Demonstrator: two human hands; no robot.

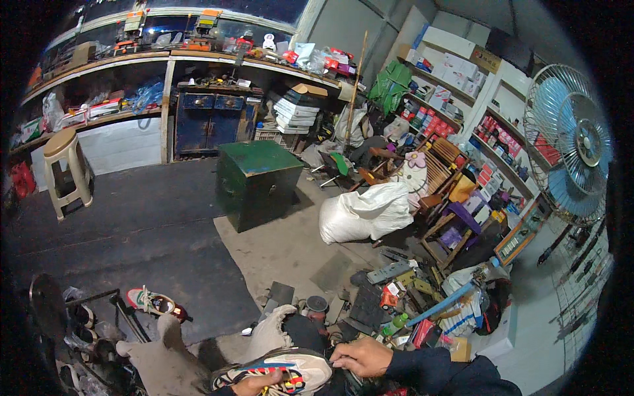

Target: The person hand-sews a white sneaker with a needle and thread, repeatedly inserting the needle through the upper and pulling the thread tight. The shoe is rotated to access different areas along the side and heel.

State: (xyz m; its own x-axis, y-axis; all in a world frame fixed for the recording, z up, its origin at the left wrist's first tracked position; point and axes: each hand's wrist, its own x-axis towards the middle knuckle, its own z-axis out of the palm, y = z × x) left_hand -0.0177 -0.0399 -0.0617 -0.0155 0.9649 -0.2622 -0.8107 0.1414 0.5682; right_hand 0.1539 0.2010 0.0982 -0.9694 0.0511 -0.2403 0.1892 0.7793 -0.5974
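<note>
At the bottom of the view lies a sneaker point(310, 371), off-white with black, blue, red and yellow patterning, over my lap. My left hand point(259, 383) wraps its near side, the thumb stretched along the upper and the other fingers mostly hidden. My right hand point(364, 357), in a dark sleeve, is closed in a pinch at the right end of the shoe. What lies between those fingertips, if anything, is too small to make out. A beige cloth point(271, 336) covers my leg beside the shoe. Another sneaker point(157, 302), red, white and green, sits on the dark mat to the left.
Tools, bottles and scraps point(396, 297) pile up on the floor at right. Ahead stand a green metal box point(257, 178) and a white sack point(363, 211). A stool point(66, 165) is at far left, a fan point(574, 142) at right. A dark metal stand point(119, 310) is close on my left.
</note>
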